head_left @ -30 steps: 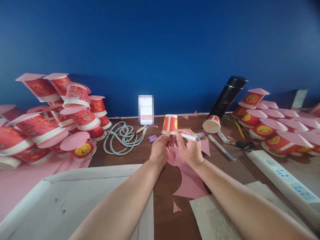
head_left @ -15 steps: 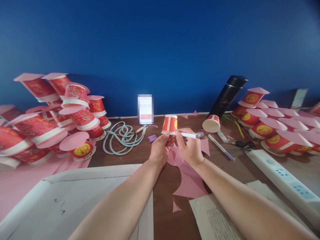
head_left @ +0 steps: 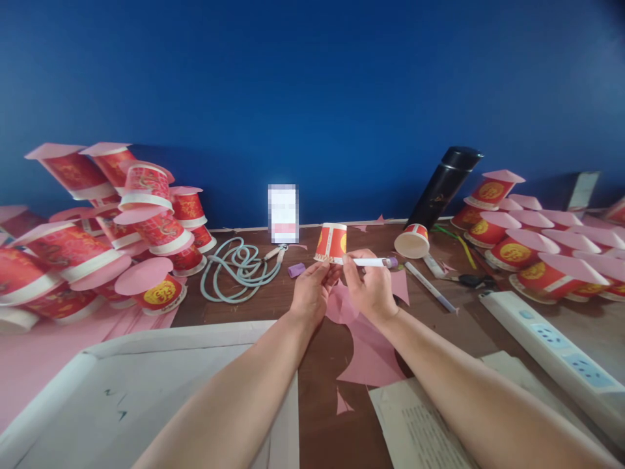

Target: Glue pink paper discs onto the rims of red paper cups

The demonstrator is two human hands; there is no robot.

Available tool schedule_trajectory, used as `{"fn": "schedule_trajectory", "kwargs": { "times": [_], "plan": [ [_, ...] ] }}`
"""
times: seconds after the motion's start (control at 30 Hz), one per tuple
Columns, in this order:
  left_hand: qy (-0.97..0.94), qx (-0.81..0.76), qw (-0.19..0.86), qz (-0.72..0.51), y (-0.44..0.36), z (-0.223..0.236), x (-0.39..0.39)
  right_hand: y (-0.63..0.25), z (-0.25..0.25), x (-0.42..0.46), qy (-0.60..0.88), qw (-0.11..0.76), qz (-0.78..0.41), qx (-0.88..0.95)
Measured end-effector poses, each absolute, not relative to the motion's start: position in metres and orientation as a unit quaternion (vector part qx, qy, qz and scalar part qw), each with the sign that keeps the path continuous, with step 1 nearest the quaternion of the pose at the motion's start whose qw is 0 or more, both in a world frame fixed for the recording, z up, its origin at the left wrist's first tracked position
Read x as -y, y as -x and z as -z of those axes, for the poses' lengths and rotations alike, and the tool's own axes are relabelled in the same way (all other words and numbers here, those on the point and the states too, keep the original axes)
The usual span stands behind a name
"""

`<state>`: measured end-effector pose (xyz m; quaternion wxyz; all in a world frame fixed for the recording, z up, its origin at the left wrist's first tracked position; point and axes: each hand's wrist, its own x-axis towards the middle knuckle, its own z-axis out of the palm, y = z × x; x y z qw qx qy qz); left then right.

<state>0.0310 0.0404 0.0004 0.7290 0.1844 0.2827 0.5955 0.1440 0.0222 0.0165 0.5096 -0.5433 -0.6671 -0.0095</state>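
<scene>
Between my hands is a red paper cup (head_left: 332, 240) with a gold emblem, mouth down, small marks along its pale rim. My left hand (head_left: 311, 291) is closed on the rim from below. My right hand (head_left: 370, 283) grips a white marker (head_left: 374, 262) that lies almost level, its left end at the cup's rim; the tip is hidden by the fingers. A purple cap (head_left: 296, 270) lies left of the cup. Below the hands are a pink paper disc (head_left: 340, 306) and a cut pink sheet (head_left: 372, 352).
Cups with pink paper tops are piled at left (head_left: 149, 189) and right (head_left: 527, 247). A black flask (head_left: 442, 185), an empty cup (head_left: 411, 242), another marker (head_left: 430, 287) and a power strip (head_left: 551, 345) stand or lie at right. A coiled cable (head_left: 234, 267) and a white tray (head_left: 185, 332) are at left.
The marker has turned slightly, from slanting down at its right end to nearly level. Both hands stay at the cup, and the cup is almost where it was.
</scene>
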Motion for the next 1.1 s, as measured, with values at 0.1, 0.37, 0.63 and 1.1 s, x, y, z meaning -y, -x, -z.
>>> {"fn": "schedule_trajectory", "kwargs": {
  "times": [0.1,0.37,0.63,1.1],
  "plan": [
    [-0.185,-0.283,0.728,-0.596,-0.0311,0.0,-0.0406,-0.1433,-0.0164,-0.0214,0.544,0.511,0.015,0.666],
    [-0.168,-0.278,0.731,-0.6,-0.0319,-0.0021,-0.0414,-0.1418,-0.0162,-0.0202,0.543,0.515,0.026,0.663],
    [-0.165,-0.28,0.733,-0.597,-0.0312,-0.001,-0.0397,-0.1419,-0.0161,-0.02,0.545,0.514,0.027,0.662],
    [-0.166,-0.285,0.73,-0.599,-0.031,-0.0007,-0.0411,-0.1416,-0.0169,-0.0198,0.549,0.516,0.029,0.656]
  ]
}}
